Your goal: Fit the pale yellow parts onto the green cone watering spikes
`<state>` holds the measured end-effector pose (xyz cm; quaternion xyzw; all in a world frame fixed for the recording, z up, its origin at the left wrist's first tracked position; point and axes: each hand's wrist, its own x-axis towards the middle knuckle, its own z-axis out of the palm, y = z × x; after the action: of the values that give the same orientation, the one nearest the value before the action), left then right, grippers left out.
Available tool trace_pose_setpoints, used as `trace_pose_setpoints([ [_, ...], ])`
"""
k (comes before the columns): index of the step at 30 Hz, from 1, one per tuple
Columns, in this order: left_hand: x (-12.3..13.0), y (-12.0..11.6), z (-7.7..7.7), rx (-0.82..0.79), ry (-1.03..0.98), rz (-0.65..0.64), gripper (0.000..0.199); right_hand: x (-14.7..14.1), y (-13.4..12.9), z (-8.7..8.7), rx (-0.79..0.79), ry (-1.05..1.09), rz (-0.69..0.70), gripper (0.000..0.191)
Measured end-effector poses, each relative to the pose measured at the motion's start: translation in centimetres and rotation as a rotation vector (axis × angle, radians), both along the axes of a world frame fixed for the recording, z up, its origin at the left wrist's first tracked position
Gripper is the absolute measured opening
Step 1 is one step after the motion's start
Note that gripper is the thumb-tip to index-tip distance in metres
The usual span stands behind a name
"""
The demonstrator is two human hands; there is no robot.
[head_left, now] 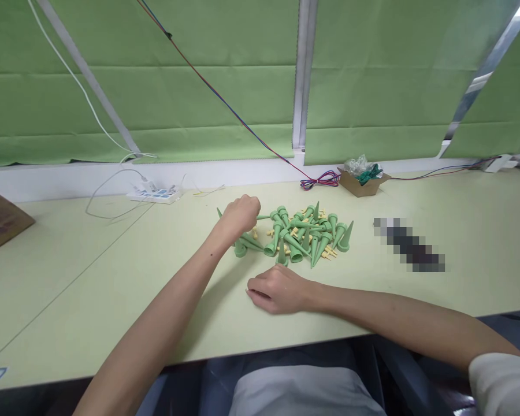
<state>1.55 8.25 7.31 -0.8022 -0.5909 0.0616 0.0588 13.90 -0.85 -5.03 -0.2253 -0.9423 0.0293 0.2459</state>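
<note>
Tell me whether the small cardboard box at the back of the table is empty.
No, the cardboard box holds crumpled clear plastic and dark green material, both showing above its rim.

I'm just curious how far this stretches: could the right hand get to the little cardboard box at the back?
Probably yes, with a forward reach. The right hand rests near the table's front edge; the green cones lie partly between, but look low enough to pass over on the way to the cardboard box.
</note>
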Motion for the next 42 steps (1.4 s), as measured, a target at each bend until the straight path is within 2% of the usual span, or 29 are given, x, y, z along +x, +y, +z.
trace_pose_setpoints([
  [7, 0.8, 0.4, 1.7, -0.161, 0.019, 0.085, 0.031, 0.1, 0.0, 0.0, -0.015, -0.009, 0.007, 0.022],
  [12, -1.3, -0.1, 1.8, -0.192, -0.007, 0.07, 0.033, 0.0, 0.0, 0.2, -0.035, -0.022, 0.005, 0.022],
  [16, -3.4, -0.6, 0.7, -0.187, -0.163, 0.0, 0.037, 0.0, 0.0, 0.2, -0.046, -0.018, 0.0, 0.022],
  [18, -4.1, -0.9, -0.1, -0.15, -0.278, -0.021, 0.033, -0.1, 0.0, 0.2, -0.052, -0.012, -0.005, 0.022],
  [21, -4.5, -1.5, -1.2, -0.126, -0.476, -0.075, 0.028, -0.1, 0.0, 0.3, -0.058, -0.009, -0.005, 0.021],
  [27, -4.6, -2.4, -2.3, 0.032, -0.739, -0.091, 0.04, -0.1, 0.0, 0.4, -0.063, -0.015, -0.01, 0.02],
  [32, -5.2, -2.1, -3.6, 0.06, -0.826, -0.143, 0.041, -0.1, 0.0, 0.3, -0.061, 0.003, -0.004, 0.019],
  [39, -5.9, -1.7, -6.4, -0.066, -0.923, -0.213, 0.038, -0.1, 0.0, 0.2, -0.065, 0.015, -0.01, 0.02],
  [42, -5.9, -1.8, -7.4, -0.109, -0.935, -0.186, 0.037, 0.0, 0.1, 0.0, -0.061, 0.014, -0.02, 0.021],
])
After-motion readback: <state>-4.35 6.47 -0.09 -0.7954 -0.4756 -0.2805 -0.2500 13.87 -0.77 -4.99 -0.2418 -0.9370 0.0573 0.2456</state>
